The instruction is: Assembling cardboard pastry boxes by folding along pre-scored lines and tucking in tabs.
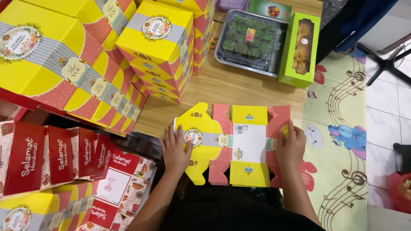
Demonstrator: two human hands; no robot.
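A flat, unfolded cardboard box blank (239, 143), yellow and pink with a white middle panel, lies at the near edge of a low wooden table (227, 85). My left hand (175, 149) presses flat on its yellow left flap, fingers spread. My right hand (290, 147) rests on the pink right flap, with its fingers curled over the flap's edge.
Stacks of folded yellow-and-pink boxes (158, 47) fill the left and back of the table. Red boxes (51, 156) stand at the lower left. A clear tray of green cakes (248, 40) and a green window box (302, 49) sit at the back. A patterned play mat (342, 141) covers the floor on the right.
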